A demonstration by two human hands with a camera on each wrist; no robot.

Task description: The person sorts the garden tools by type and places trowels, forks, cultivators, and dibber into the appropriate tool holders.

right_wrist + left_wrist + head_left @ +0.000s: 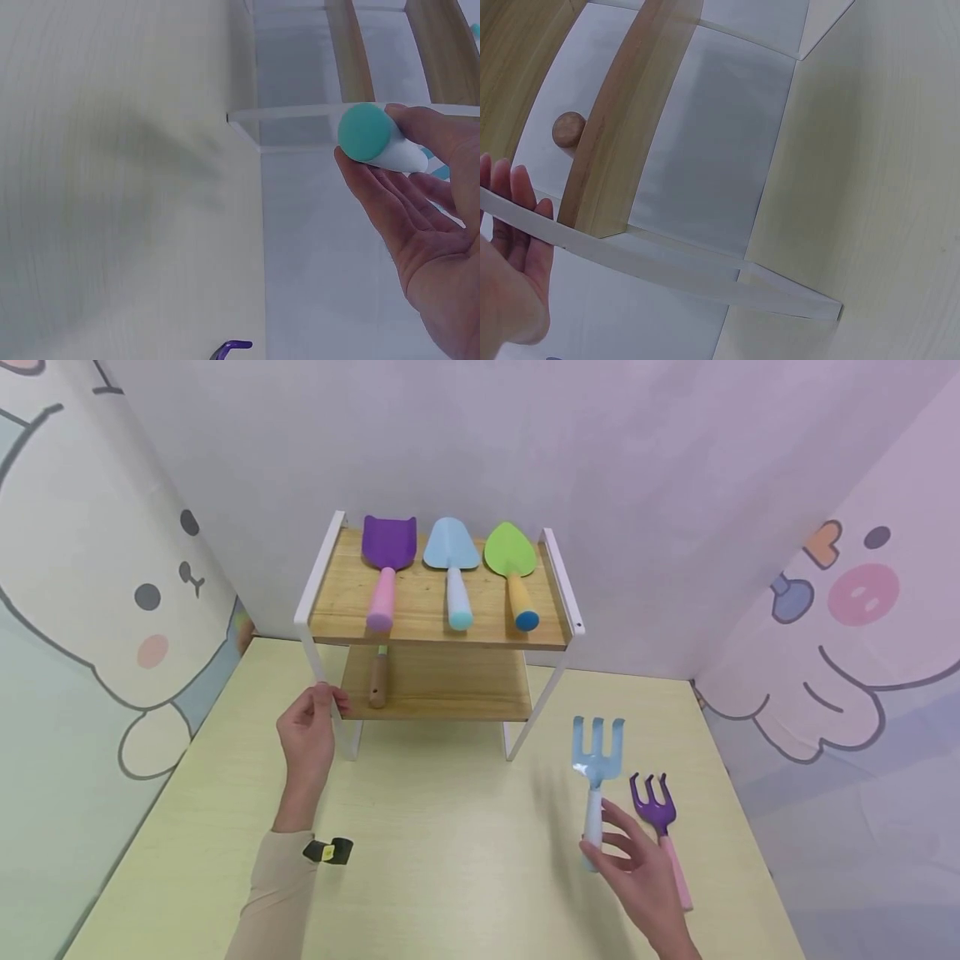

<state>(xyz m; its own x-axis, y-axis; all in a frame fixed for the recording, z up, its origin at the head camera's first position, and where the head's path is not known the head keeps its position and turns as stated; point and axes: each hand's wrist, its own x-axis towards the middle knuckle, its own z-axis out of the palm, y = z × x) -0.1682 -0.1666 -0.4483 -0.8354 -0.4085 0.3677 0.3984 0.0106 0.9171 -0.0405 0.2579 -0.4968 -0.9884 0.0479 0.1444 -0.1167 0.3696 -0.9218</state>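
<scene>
My left hand (307,735) holds the white left side post (652,262) of a two-tier wooden shelf (337,597), its fingers round behind the post in the left wrist view. With thumb and fingertips my right hand (637,877) grips the pale blue handle of a light blue three-tined hand fork (596,768). The fork is held above the table with its tines pointing towards the shelf. Its turquoise handle end (364,133) faces the right wrist camera. Beside this hand, on the table, lies a purple hand rake (656,814) with a pink handle.
On the upper board lie a purple shovel (388,543), a light blue trowel (451,547) and a green trowel (510,552). A brown wooden-handled tool (378,683) lies on the lower board, its head hidden. The yellowish table (442,843) borders cartoon-printed curtains (825,693).
</scene>
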